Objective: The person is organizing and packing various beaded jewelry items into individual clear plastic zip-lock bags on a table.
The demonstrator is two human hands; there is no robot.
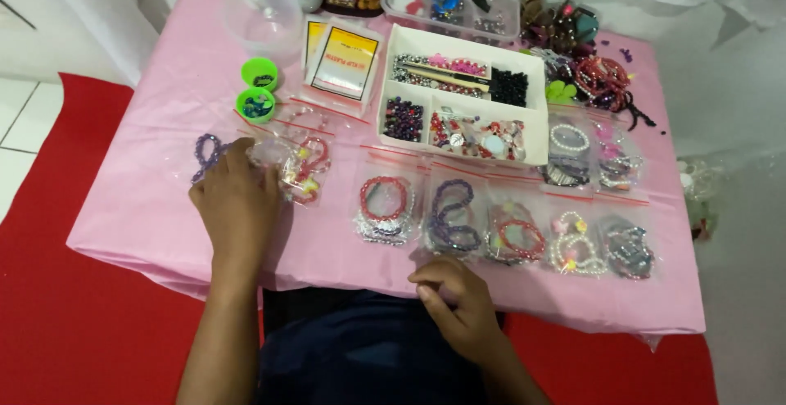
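Note:
My left hand [237, 204] lies flat on the pink tablecloth [147, 200], fingers spread, its fingertips on clear zip bags holding a purple bead bracelet [206, 153] and a red-and-yellow one [304, 167]. My right hand [454, 294] rests at the table's front edge with its fingers curled in; nothing shows in it. Just beyond the right hand lies a row of bagged bracelets: a red one [383, 200], a purple one [453, 212], another red one [516, 237] and a pearl one [575, 245].
A white divided tray [536, 106] of beads stands in the middle back. Two green round caps [258, 90], packets with yellow cards [344, 65], a clear bowl [266, 16] and a clear lidded box [450, 0] sit further back. Loose bracelets are piled at the right back [602, 77]. Red floor surrounds the table.

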